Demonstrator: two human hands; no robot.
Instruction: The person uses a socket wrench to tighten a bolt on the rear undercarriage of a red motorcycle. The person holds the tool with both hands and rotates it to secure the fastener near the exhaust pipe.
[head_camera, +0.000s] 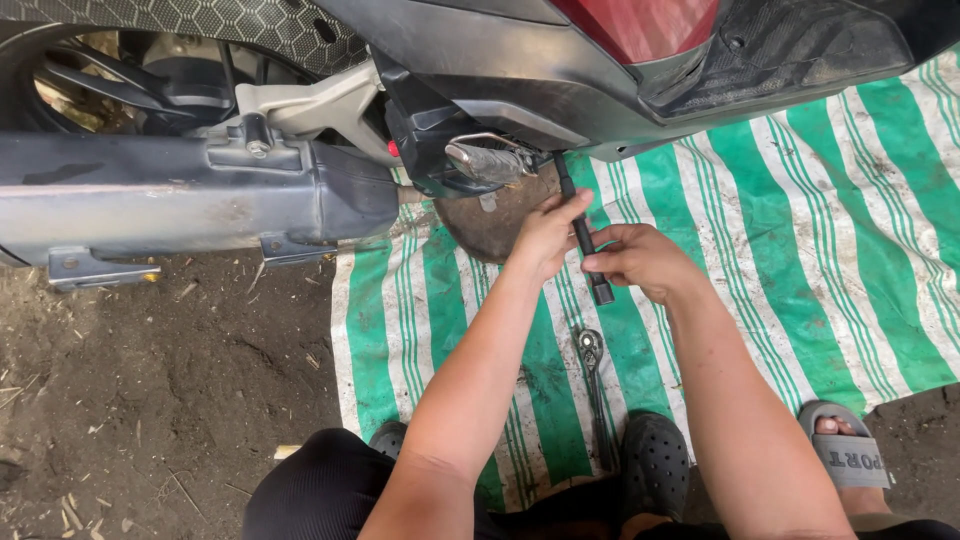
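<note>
The black bar (582, 235) looks stiff, heavy steel, slim enough to slip; it slants up under the scooter (560, 60). Left hand (545, 235) steadies its middle, fingers wrapped; right hand (640, 260) clenches the lower end. A ratchet (592, 355) lies on the striped tarp (800, 250).

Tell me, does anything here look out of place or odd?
Mildly: a ratchet wrench lies loose on the dirty striped tarp, near the person's shoe, while both hands hold a black extension bar under the motorcycle.
</note>
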